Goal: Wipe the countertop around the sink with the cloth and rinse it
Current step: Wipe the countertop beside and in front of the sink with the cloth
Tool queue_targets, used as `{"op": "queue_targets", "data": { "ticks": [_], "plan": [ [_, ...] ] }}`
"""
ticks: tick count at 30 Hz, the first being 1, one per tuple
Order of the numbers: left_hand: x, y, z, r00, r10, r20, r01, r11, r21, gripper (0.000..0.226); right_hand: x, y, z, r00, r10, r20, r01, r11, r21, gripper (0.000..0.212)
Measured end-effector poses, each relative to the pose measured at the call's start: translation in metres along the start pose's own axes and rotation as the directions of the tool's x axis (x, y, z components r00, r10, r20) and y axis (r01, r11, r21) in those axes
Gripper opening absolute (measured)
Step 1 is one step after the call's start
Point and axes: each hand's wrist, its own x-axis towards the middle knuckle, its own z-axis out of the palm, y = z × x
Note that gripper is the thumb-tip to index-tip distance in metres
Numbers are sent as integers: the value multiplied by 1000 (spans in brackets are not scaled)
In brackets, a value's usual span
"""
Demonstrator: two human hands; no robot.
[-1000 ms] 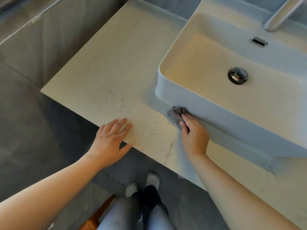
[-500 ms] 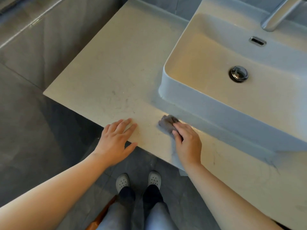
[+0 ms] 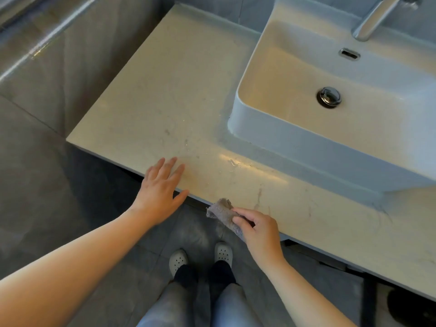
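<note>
At the left of the front edge of the surface [image 3: 165, 90], the left hand [image 3: 160, 192] lay flat with its fingers straight and spread, the palm partly past the lip, holding nothing. Just to its right, at the same edge, the cloth [image 3: 220, 212], a small grey crumpled piece, sat half on the surface and half hanging over the lip. The curled fingers and thumb of the right hand [image 3: 259, 230] pinched it. Farther right and behind, the sink [image 3: 295, 147] stood on the surface, well apart from the cloth, with its faucet [image 3: 375, 17] at the top right.

Between cloth and sink a few pale strands [image 3: 233, 162] showed, and darker marks [image 3: 259, 197] ran near the cloth. The step looked like a wiping stroke at the front edge. To do it well, the person would probably need to flatten the cloth under the fingers rather than pinch a wad. The passes should overlap back toward the sink's base and gather the strands into the cloth instead of sweeping them onto the floor [image 3: 47, 208]. Rinsing seemed not yet begun.
</note>
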Motion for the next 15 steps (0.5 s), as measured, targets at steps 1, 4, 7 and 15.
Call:
{"op": "queue_targets", "data": {
  "ticks": [1,4,7,15],
  "plan": [
    [2,-2,1,1000,-17,18,16,1000,19,70,0,-4,-2,999,38,5,-38,998,58,25],
    [7,-6,3,997,-49,63,46,998,49,74,9,-15,-13,993,61,-97,-49,991,125,25],
    [8,-9,5,996,-46,81,40,996,75,75,36,-25,-29,975,2,-223,13,998,66,27],
    [8,-15,6,996,-22,89,15,996,83,83,126,-18,-50,952,-171,-254,94,953,-288,27]
  ]
}}
